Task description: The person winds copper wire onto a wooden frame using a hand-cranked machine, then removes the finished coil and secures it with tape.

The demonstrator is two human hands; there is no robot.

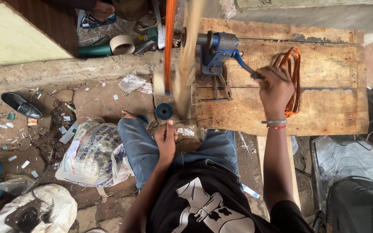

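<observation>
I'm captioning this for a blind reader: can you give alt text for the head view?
Seen from above, a seated person's right hand grips the crank handle of a blue hand-cranked winding machine clamped to a wooden bench, its wheel blurred. The left hand rests near a knee, below a blue wire spool; a coil of orange wire lies on the bench.

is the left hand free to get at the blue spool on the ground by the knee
Probably yes. The left hand rests on the knee holding nothing visible, and the blue spool lies just ahead of it on open ground. The right hand grips the winder's crank.
</observation>
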